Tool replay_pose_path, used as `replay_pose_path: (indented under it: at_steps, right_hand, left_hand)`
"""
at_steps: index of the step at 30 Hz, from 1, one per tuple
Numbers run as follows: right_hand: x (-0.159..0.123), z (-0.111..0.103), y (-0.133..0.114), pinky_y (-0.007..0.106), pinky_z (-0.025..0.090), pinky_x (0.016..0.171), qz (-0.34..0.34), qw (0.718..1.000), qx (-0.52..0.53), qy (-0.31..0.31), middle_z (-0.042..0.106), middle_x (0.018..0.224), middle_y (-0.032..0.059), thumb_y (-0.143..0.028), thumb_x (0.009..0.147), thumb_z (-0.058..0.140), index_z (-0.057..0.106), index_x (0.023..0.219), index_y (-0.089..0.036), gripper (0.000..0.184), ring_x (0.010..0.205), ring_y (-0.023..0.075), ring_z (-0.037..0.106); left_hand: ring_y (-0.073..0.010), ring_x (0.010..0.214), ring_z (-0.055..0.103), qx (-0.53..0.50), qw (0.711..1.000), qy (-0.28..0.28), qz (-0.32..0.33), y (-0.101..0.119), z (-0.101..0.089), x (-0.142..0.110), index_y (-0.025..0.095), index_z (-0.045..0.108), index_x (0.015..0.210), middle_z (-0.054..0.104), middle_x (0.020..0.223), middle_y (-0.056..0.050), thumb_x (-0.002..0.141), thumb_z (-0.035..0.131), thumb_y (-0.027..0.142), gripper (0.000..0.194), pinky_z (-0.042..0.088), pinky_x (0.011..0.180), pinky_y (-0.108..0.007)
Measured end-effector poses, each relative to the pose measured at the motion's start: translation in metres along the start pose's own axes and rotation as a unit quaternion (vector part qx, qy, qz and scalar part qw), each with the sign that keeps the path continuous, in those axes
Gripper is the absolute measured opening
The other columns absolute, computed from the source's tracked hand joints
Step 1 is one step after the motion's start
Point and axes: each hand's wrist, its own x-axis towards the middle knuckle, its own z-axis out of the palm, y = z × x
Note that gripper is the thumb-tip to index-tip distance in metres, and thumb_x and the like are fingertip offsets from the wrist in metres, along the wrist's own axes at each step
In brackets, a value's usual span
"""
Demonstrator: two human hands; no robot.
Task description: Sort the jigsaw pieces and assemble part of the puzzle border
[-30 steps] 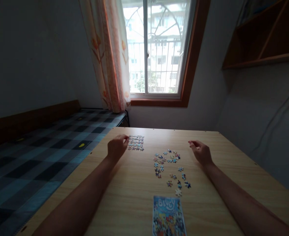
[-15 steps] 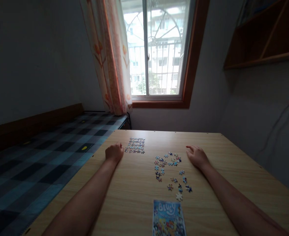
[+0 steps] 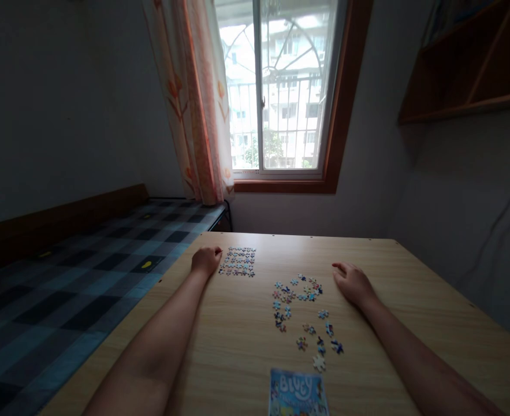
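My left hand (image 3: 205, 260) is at the left edge of a block of jigsaw pieces (image 3: 239, 262) laid out in rows. Its fingers are curled together, and whatever may be in them is hidden. On the right, my right hand (image 3: 353, 282) lies on the table with fingers loosely stretched out, holding nothing visible. To its left are loose jigsaw pieces (image 3: 287, 296) in a rough ring. Several more pieces trail toward me, among them a pale blank-looking piece (image 3: 319, 363). A blue picture sheet or box marked "Bluey" (image 3: 298, 392) lies closest to me, cut by the frame.
The pieces lie on a light wooden table (image 3: 229, 358). A bed with a checked cover (image 3: 77, 289) runs along the left side. Beyond the table are a curtain (image 3: 200, 115) and a window (image 3: 289, 104); a wooden shelf (image 3: 466, 86) hangs at the upper right.
My left hand has shifted slightly toward the far side, its fingertips now nearer the rows. The table and "Bluey" picture appear lower as the view tilts. My right hand keeps its pose.
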Motion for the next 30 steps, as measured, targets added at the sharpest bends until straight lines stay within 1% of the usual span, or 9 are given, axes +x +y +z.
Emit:
replay_pose_path:
  at_steps: [5,9,16,22,30]
  right_hand:
    - [0.003,0.005,0.009,0.033,0.044,0.102,0.002,1.0,0.016,0.004,0.067,0.124,0.0094,-0.026,0.086,0.053,0.069,0.119,-0.018,0.037,0.116,0.0265,0.059]
    - [0.004,0.01,0.015,0.037,0.045,0.1,-0.014,0.999,0.019,0.023,0.069,0.119,0.0082,-0.029,0.085,0.053,0.071,0.114,-0.02,0.035,0.112,0.0273,0.061]
    - [0.003,0.012,0.017,0.04,0.046,0.1,-0.028,0.999,0.025,0.032,0.069,0.117,0.008,-0.031,0.084,0.053,0.072,0.111,-0.021,0.034,0.111,0.0283,0.061]
    - [0.003,0.011,0.015,0.042,0.046,0.1,-0.032,0.999,0.027,0.034,0.07,0.115,0.0087,-0.033,0.083,0.052,0.073,0.108,-0.021,0.035,0.109,0.0292,0.061]
    - [0.004,0.011,0.016,0.041,0.046,0.098,-0.044,0.998,0.015,0.035,0.071,0.113,0.0067,-0.033,0.083,0.052,0.074,0.103,-0.024,0.031,0.108,0.0286,0.062]
  left_hand:
    - [-0.026,0.103,0.066,-0.033,0.998,-0.009,0.052,-0.009,0.014,0.023,0.024,0.08,0.099,0.076,0.103,-0.008,0.088,0.056,0.035,0.028,0.049,0.092,-0.031]
    - [-0.0249,0.106,0.066,-0.056,0.995,-0.009,0.08,-0.016,0.024,0.031,0.024,0.079,0.102,0.075,0.109,-0.005,0.09,0.055,0.035,0.03,0.047,0.098,-0.031]
    - [-0.0233,0.108,0.066,-0.078,0.993,-0.012,0.09,-0.019,0.028,0.032,0.027,0.079,0.104,0.075,0.111,-0.001,0.09,0.054,0.036,0.03,0.048,0.098,-0.03]
    - [-0.0234,0.11,0.065,-0.077,0.993,-0.017,0.085,-0.018,0.028,0.031,0.029,0.078,0.107,0.075,0.112,0.0,0.091,0.054,0.038,0.031,0.048,0.097,-0.029]
    - [-0.0232,0.106,0.067,-0.08,0.994,-0.007,0.077,-0.017,0.025,0.029,0.03,0.079,0.104,0.075,0.11,0.001,0.09,0.055,0.039,0.029,0.051,0.091,-0.028]
